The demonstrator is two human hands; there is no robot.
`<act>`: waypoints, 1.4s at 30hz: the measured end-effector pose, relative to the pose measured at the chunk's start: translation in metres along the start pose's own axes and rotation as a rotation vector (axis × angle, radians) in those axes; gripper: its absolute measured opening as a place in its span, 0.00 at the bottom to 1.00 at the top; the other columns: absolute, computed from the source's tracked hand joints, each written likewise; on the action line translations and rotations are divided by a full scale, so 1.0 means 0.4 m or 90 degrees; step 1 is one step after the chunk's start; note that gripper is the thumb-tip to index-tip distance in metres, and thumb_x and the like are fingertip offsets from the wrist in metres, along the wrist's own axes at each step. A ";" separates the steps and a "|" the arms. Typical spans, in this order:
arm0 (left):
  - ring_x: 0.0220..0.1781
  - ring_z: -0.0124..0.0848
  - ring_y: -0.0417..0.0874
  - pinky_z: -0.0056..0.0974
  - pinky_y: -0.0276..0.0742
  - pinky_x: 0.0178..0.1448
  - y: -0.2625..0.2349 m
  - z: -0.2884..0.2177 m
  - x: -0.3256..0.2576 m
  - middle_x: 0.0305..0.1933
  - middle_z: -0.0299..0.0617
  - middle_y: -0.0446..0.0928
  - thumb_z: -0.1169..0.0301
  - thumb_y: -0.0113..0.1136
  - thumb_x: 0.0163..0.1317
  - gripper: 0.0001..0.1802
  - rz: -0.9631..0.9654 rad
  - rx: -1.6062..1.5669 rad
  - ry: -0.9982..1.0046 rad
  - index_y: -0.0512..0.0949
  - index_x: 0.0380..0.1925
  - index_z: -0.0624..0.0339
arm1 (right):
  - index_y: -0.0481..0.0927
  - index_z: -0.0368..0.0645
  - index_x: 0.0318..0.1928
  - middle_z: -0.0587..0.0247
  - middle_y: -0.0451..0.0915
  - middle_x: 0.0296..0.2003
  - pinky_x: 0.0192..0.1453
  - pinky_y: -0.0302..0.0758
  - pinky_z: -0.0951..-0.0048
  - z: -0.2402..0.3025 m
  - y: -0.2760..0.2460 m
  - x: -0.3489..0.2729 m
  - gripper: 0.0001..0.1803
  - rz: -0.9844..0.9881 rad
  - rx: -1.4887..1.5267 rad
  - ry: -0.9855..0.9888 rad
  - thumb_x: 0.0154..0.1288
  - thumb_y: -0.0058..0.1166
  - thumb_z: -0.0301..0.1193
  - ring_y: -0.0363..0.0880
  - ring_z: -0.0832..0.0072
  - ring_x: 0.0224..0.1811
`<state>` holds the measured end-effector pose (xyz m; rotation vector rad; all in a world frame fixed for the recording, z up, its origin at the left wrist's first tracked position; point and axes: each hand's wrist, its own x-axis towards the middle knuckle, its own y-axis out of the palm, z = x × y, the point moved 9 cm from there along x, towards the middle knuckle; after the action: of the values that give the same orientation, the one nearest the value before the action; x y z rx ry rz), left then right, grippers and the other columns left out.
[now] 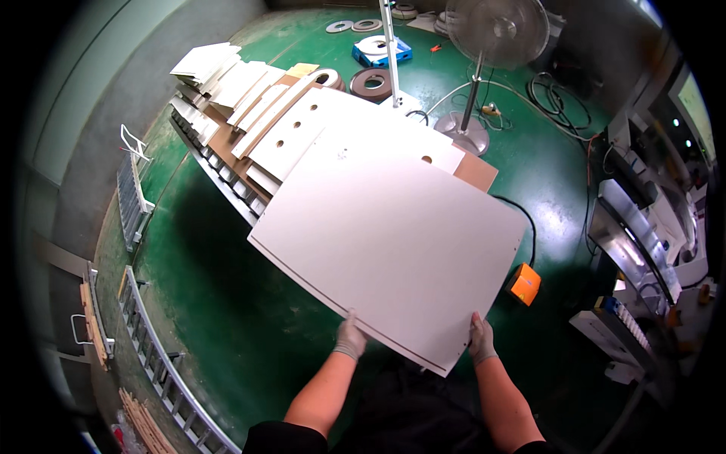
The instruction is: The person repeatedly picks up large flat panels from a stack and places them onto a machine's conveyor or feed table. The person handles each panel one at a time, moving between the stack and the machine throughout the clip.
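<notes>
My left hand [350, 338] and right hand [481, 340] both grip the near edge of the big white panel [393, 227], held out over the green floor [219, 303]. It looks stiff, probably heavyish, smooth-faced; edges give the surest hold.

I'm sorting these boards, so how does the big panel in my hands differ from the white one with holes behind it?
The large white panel is held by both hands and looks nearly plain; the drilled panel rests on the stack, partly covered, with a row of round holes. Both are flat and white.
</notes>
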<state>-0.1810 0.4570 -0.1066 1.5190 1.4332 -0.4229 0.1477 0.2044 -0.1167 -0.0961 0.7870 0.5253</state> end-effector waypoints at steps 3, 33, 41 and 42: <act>0.68 0.49 0.80 0.57 0.75 0.73 -0.076 -0.109 0.045 0.68 0.49 0.78 0.48 0.52 0.80 0.32 -0.020 -0.039 0.041 0.72 0.68 0.64 | 0.73 0.35 0.68 0.54 0.80 0.62 0.68 0.76 0.54 -0.047 -0.147 -0.062 0.31 0.020 0.097 0.042 0.83 0.48 0.51 0.79 0.58 0.63; 0.76 0.47 0.72 0.53 0.68 0.80 0.610 0.346 -0.337 0.76 0.45 0.71 0.34 0.46 0.76 0.43 0.481 0.371 -0.150 0.66 0.75 0.56 | 0.75 0.34 0.68 0.53 0.80 0.62 0.67 0.79 0.53 -0.527 -0.634 -1.138 0.35 -0.617 0.863 -0.401 0.82 0.47 0.54 0.81 0.55 0.62; 0.56 0.41 0.85 0.46 0.82 0.66 1.014 0.631 -0.373 0.55 0.42 0.83 0.44 0.54 0.78 0.30 0.606 0.491 -0.229 0.77 0.59 0.63 | 0.70 0.39 0.73 0.55 0.75 0.69 0.74 0.72 0.49 -0.599 -0.581 -1.046 0.37 -0.709 0.934 -0.460 0.81 0.40 0.55 0.75 0.53 0.69; 0.53 0.41 0.85 0.45 0.83 0.64 1.063 0.649 -0.366 0.52 0.41 0.83 0.44 0.53 0.79 0.30 0.638 0.551 -0.184 0.78 0.56 0.63 | 0.69 0.41 0.75 0.55 0.73 0.71 0.75 0.70 0.49 -0.558 -0.558 -1.036 0.37 -0.701 0.938 -0.459 0.81 0.38 0.56 0.73 0.52 0.71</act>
<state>0.2584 0.2329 0.0561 2.4843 0.0934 -0.6143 -0.1316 -0.2224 -0.0104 0.9373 0.1602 -1.0842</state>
